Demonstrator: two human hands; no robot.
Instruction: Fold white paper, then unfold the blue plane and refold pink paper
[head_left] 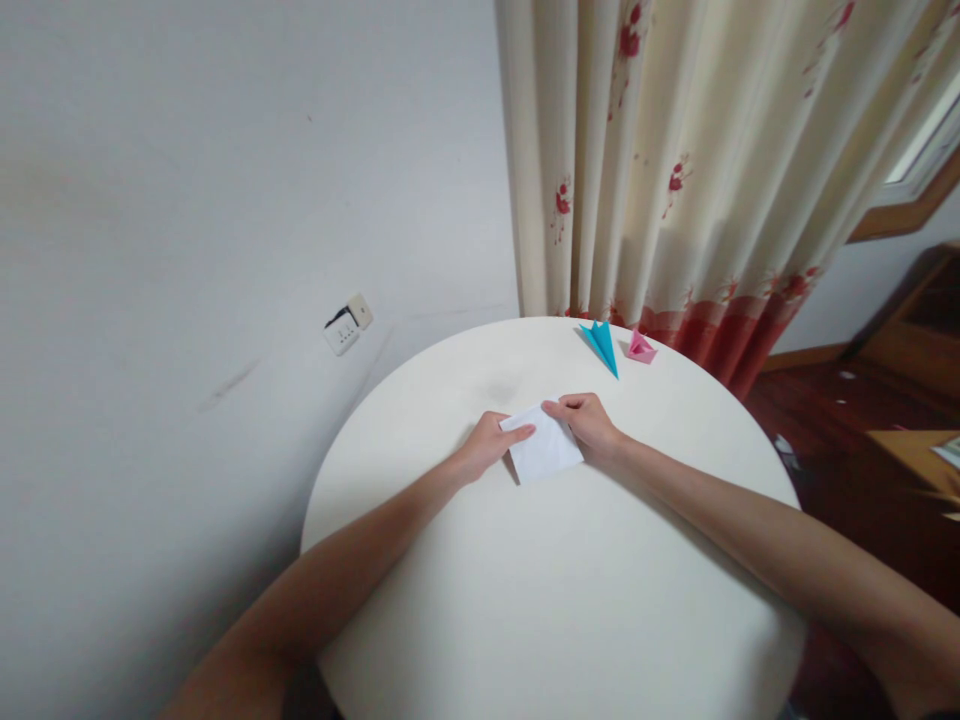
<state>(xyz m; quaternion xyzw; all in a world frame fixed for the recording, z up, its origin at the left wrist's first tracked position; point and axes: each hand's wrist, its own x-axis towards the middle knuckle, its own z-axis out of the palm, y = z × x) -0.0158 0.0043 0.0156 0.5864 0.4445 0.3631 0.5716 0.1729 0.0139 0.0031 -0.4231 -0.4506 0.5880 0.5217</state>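
Both grips (487, 443) (589, 420) on white paper (546, 450) (creased)

A white folded paper (546, 447) is seen at the frame's centre on a cream-white round table (570, 580). A blue paper plane (602, 344) and a pink paper boat (640, 347) are shown above it. Cream curtains (675, 170), upper right, are patterned with red flowers.

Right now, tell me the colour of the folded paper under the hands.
White paper, seen in the head view.
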